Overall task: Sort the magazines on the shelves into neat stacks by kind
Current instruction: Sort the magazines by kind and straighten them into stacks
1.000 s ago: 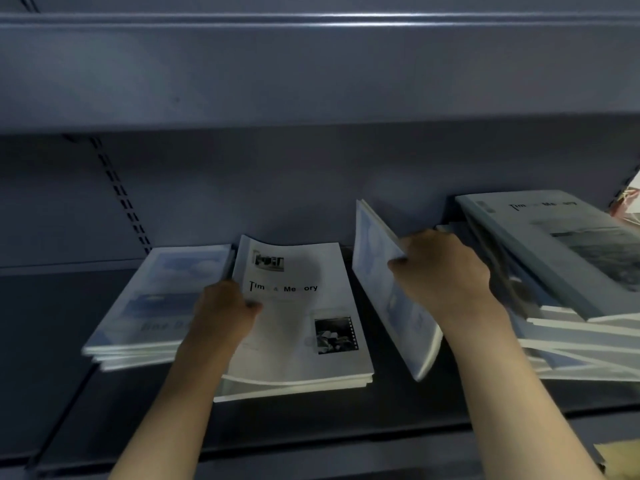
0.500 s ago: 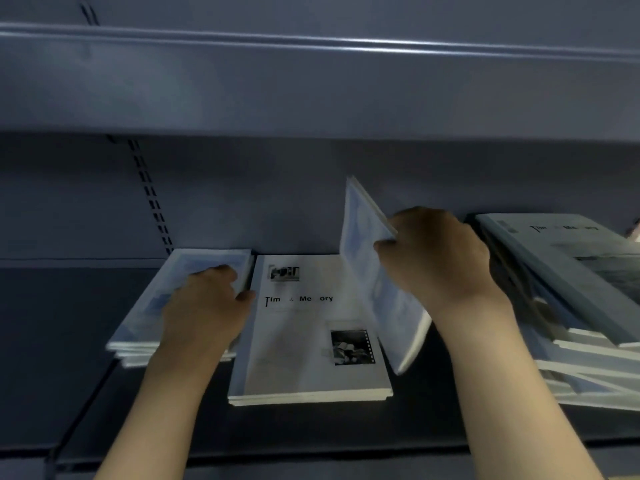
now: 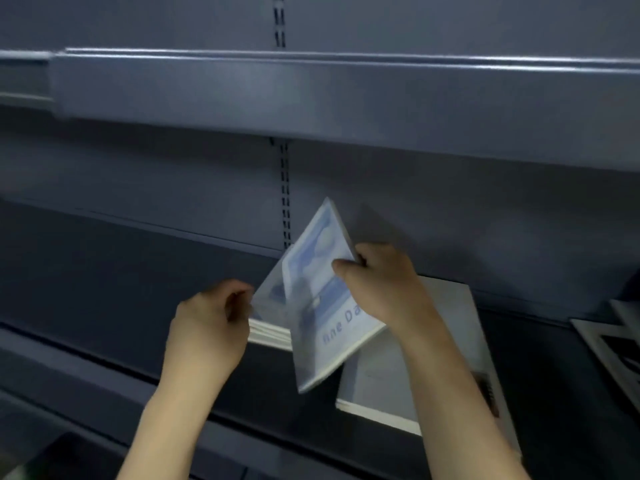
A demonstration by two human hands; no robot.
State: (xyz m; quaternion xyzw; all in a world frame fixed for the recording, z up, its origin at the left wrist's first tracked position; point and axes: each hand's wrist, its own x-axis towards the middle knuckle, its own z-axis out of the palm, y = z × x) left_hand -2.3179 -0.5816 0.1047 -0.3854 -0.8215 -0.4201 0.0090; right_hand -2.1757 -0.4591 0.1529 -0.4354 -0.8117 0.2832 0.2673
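My right hand (image 3: pixel 379 282) grips a blue magazine (image 3: pixel 320 299) by its upper right edge and holds it tilted above the shelf; blue lettering runs across its lower cover. Under it lies a stack of the same blue magazines (image 3: pixel 270 332), mostly hidden by the held copy. My left hand (image 3: pixel 211 323) is at that stack's left edge with curled fingers; whether it pinches a cover is unclear. A white magazine stack (image 3: pixel 381 386) lies flat to the right, partly behind my right forearm.
A dark shelf board (image 3: pixel 104 289) stretches left of the stacks, with its front lip (image 3: pixel 86 358) below. Another shelf (image 3: pixel 311 95) hangs close overhead. At the far right edge lie more magazines (image 3: pixel 609 341), askew.
My right hand has carried the blue magazine leftward from beside the white stack to above the blue stack. The left hand slid to that stack's left edge. The view has swung left.
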